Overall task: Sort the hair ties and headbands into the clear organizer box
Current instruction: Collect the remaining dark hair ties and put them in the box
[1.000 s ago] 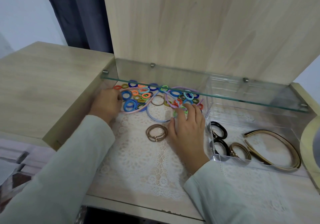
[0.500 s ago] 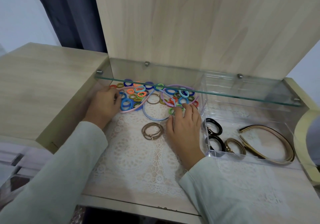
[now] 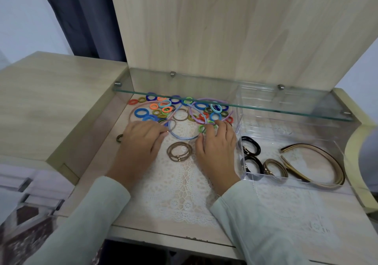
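On the counter [image 3: 141,229] lies a lace mat [image 3: 184,195], and at its far side, partly under a glass shelf [image 3: 266,109], I see the pile of small coloured hair ties [image 3: 161,109] mixed with thin pastel headbands [image 3: 184,138]. My left hand [image 3: 141,141] is at the near edge of this pile with curled fingers, the tips at a thin brown tie [image 3: 171,124]; I cannot tell if it pinches it. My right hand [image 3: 216,148] rests with lightly bent fingers, the tips touching the small ties, and it holds nothing. Between both hands lies a bundle of brown ties [image 3: 179,151]. The clear organizer box [image 3: 286,183] stands just beside the right hand; inside are black ties [image 3: 251,145], brown ties [image 3: 275,167] and tan headbands [image 3: 296,146].
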`<act>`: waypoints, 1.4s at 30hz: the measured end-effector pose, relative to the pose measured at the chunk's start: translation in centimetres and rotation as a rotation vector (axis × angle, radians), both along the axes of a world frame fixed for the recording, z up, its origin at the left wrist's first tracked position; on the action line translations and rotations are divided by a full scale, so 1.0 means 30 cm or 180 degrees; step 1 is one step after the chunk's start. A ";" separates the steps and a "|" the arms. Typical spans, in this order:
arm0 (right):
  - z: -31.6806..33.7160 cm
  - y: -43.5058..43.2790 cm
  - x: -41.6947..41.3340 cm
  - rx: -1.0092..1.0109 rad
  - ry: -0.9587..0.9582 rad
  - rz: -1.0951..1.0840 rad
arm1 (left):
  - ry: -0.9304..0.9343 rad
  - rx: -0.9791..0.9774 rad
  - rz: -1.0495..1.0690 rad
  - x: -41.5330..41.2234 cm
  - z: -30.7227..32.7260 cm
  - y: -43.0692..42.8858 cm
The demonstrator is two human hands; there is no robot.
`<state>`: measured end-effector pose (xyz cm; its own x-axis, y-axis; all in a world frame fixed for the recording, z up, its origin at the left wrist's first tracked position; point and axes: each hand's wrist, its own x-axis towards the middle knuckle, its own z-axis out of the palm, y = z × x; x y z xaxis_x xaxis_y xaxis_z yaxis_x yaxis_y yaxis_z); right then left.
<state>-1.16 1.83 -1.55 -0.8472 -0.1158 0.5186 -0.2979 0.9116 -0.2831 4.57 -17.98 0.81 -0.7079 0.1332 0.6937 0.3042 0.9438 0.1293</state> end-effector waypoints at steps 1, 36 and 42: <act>0.000 0.000 -0.001 -0.0003 0.0004 0.0001 | -0.0112 -0.0029 -0.0085 0.009 -0.009 0.019; 0.079 -0.054 -0.106 0.0412 -0.0329 0.0447 | -0.1714 0.0711 0.0998 -0.001 -0.079 0.062; 0.085 -0.120 -0.160 0.0625 -0.0401 0.0595 | -0.1835 0.0652 0.1085 -0.008 -0.082 0.065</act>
